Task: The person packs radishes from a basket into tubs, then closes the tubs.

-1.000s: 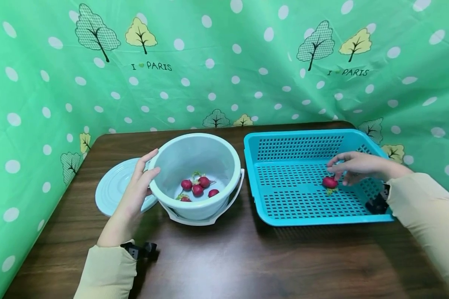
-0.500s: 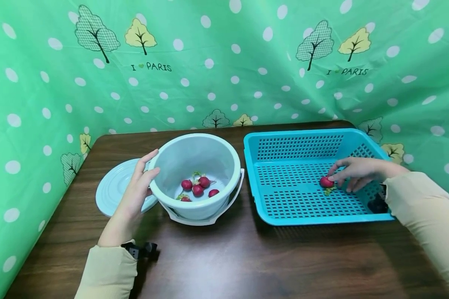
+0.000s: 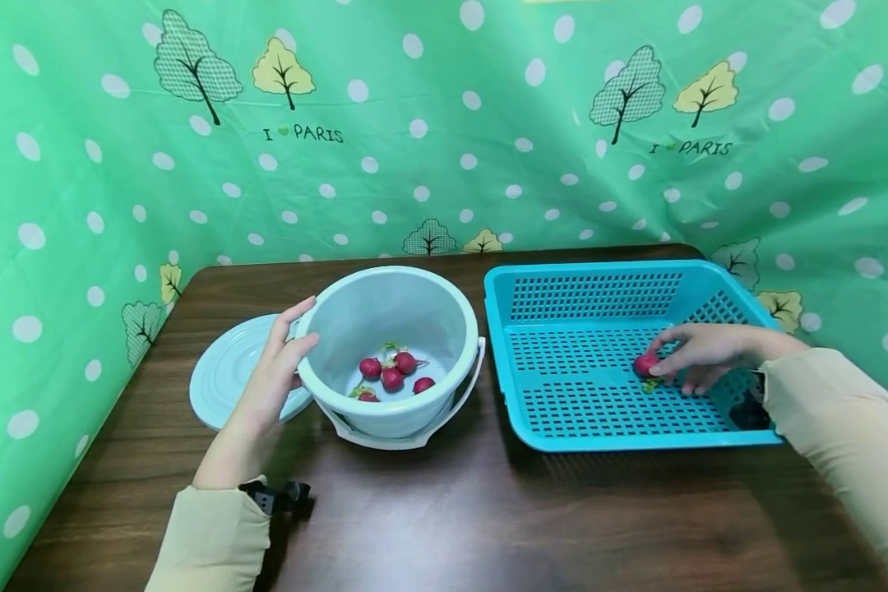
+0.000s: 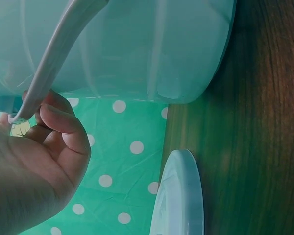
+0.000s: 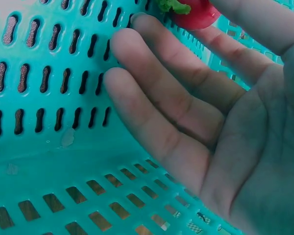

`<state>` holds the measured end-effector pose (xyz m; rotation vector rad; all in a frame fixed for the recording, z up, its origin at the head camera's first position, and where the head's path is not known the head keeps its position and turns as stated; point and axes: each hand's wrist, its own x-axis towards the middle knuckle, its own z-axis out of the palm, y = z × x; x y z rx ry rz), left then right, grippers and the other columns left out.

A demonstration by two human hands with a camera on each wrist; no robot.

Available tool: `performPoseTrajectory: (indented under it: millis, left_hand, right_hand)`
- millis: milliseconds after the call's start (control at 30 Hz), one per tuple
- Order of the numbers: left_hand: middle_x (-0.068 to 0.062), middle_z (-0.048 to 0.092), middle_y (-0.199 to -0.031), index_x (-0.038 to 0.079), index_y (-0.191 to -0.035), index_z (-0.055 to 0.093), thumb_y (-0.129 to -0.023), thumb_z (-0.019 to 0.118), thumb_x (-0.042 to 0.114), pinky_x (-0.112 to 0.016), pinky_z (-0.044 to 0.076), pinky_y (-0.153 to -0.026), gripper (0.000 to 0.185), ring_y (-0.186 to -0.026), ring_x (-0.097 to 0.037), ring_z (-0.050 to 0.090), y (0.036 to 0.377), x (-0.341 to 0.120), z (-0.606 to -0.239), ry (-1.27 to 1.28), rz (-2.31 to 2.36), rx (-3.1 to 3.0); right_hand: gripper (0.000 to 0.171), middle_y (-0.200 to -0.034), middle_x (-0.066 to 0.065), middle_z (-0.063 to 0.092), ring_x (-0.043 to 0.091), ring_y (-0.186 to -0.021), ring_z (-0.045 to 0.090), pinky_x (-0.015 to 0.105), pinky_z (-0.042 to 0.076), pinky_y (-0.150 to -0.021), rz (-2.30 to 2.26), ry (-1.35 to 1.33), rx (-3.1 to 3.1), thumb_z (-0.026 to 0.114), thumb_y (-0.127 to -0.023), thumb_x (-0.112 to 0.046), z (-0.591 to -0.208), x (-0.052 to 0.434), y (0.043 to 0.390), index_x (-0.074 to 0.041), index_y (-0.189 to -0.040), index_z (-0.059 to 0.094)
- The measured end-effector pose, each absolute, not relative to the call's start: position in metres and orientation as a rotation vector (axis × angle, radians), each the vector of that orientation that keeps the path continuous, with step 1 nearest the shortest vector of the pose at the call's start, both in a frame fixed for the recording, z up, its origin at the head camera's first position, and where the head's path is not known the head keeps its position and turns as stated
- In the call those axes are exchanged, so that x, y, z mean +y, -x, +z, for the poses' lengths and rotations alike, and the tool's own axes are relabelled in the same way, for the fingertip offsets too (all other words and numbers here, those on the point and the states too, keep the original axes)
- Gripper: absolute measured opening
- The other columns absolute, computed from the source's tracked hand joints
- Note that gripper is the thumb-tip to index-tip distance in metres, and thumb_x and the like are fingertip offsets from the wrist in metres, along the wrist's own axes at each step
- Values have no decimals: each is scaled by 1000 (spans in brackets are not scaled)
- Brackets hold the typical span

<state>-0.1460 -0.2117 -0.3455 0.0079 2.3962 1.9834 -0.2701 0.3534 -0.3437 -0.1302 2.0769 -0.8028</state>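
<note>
A pale blue bucket (image 3: 392, 418) stands in the head view with several red radishes (image 3: 392, 379) on its bottom. My left hand (image 3: 266, 382) holds the bucket's left side at the rim; in the left wrist view its curled fingers lie by the end of the white bail handle (image 4: 49, 68). To the right stands a blue perforated basket (image 3: 592, 444). Inside it my right hand (image 3: 710, 352) pinches a single radish (image 3: 644, 364) between thumb and index finger, green leaves towards the basket floor. The other fingers touch or nearly touch the basket floor.
A round pale blue lid (image 3: 225, 370) lies on the dark wooden table (image 3: 444, 518), left of the bucket and partly behind the left hand. A green dotted cloth (image 3: 444, 123) hangs behind the table. The basket walls surround the right hand.
My right hand's thumb and index finger have come down round the radish, which shifted slightly left on the basket floor. The left hand and bucket have stayed in place.
</note>
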Motion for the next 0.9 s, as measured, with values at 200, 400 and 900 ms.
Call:
performPoseTrajectory:
  millis: [200, 400, 900]
  left_hand:
    - [-4, 22, -159, 34, -155, 24, -104, 40, 39, -38, 43, -92, 54, -127, -29, 44, 147, -210, -345, -8, 1978, 2397]
    - [-3, 22, -159, 35, -155, 24, -104, 40, 39, -39, 42, -92, 53, -127, -29, 43, 146, -208, -344, 12, 1982, 2398]
    - [-3, 18, -161, 35, -155, 24, -104, 40, 39, -41, 39, -94, 54, -131, -30, 40, 144, -210, -344, 29, 1988, 2394]
  right_hand:
    - [58, -104, 13, 59, 23, -75, 66, 37, 56, -69, -787, 144, 2056, 64, -96, -23, -347, 349, 270, 2, -142, 39]
    - [54, -106, 13, 61, 23, -76, 67, 39, 57, -71, -733, 181, 2120, 69, -92, -24, -343, 342, 271, 1, -134, 45]
    - [52, -99, 12, 63, 24, -76, 67, 40, 57, -73, -750, 189, 2146, 69, -92, -24, -339, 340, 272, 0, -131, 46]
